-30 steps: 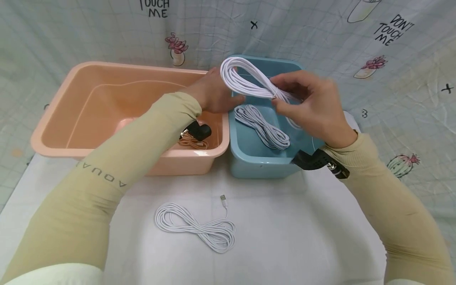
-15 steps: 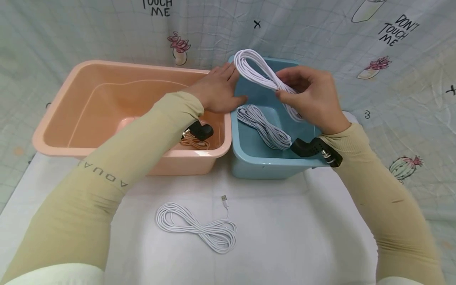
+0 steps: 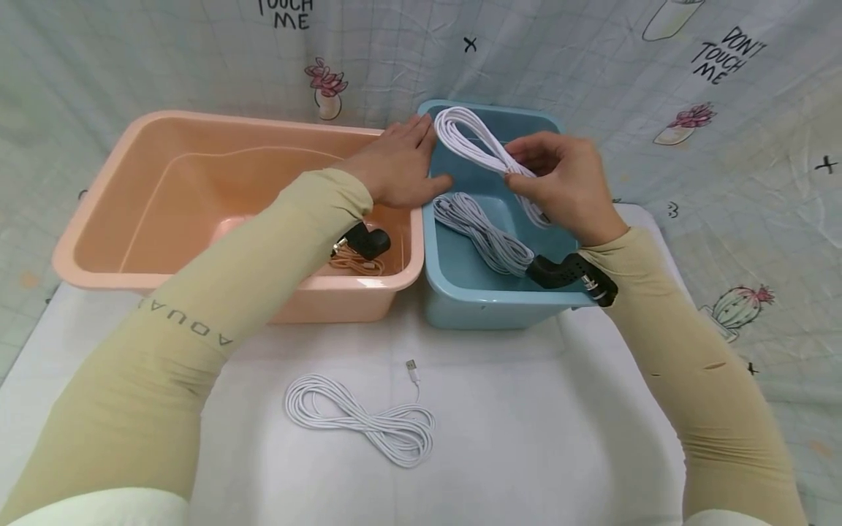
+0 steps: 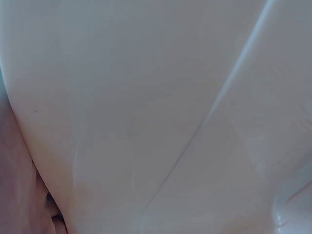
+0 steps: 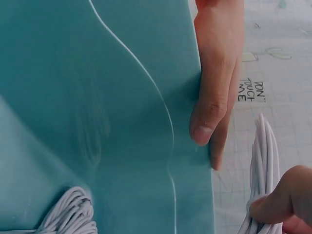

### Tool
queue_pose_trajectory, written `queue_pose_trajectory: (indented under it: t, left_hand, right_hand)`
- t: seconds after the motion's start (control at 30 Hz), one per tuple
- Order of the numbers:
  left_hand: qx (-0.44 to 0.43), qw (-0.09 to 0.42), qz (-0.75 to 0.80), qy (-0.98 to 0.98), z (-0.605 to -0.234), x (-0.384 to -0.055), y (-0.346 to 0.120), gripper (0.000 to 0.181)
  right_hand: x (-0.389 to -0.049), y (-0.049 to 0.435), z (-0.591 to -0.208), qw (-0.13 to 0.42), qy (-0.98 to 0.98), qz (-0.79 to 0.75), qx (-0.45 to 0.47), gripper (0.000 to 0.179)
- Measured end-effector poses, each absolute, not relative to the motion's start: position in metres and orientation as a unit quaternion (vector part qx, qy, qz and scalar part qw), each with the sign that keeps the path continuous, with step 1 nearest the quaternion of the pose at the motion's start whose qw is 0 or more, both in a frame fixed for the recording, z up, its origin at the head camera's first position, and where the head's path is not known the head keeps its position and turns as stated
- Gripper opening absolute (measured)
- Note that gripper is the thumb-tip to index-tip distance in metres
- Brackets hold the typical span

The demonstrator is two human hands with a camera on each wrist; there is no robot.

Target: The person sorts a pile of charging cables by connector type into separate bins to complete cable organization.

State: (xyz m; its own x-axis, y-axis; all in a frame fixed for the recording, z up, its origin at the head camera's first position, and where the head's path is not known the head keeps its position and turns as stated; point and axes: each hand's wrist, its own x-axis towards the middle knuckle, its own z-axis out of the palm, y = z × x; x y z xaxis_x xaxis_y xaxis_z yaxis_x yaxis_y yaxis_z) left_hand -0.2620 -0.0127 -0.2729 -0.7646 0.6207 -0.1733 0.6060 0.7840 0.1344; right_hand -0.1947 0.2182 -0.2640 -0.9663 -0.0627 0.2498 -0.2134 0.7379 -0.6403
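Observation:
My right hand pinches a coiled white cable between thumb and fingers, holding it over the blue tub. In the right wrist view its strands fan upward from the thumb. Another coiled white cable lies at the bottom of that tub. My left hand rests with straight fingers on the adjoining rims of the blue and peach tubs, its thumb reaching over the blue side. A third white cable, wound in a figure eight with a USB plug, lies on the table.
The peach tub stands directly left of the blue one, with a brown-orange cable inside, partly hidden by my left arm and its wrist camera. A patterned curtain hangs behind both tubs. A white cloth covers the table.
My right hand rose slightly with the cable, then lowered, ending a little left of where it was. The left hand's fingers, earlier partly behind the cable, now show on the rim.

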Motion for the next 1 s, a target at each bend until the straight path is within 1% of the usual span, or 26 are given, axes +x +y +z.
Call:
queue_pose_trajectory:
  t: [0.23,0.53,0.83,1.0]
  left_hand:
    - [0.324,0.107,0.034,0.939,-0.2743,-0.2622,-0.0141,0.085]
    - [0.322,0.107,0.034,0.940,-0.2744,-0.2633,-0.0150,0.086]
    - [0.325,0.107,0.028,0.939,-0.2741,-0.2642,-0.0129,0.086]
    - [0.324,0.112,0.024,0.939,-0.2739,-0.2650,-0.0122,0.086]
  right_hand:
    - [-0.1973,0.2186,-0.2678,0.082,-0.942,0.322,0.047,0.034]
    - [-0.1987,0.2193,-0.2682,0.066,-0.950,0.304,0.032,0.033]
    - [-0.1974,0.2218,-0.2689,0.064,-0.953,0.294,0.026,0.035]
    - [-0.1963,0.2230,-0.2685,0.068,-0.948,0.308,0.037,0.040]
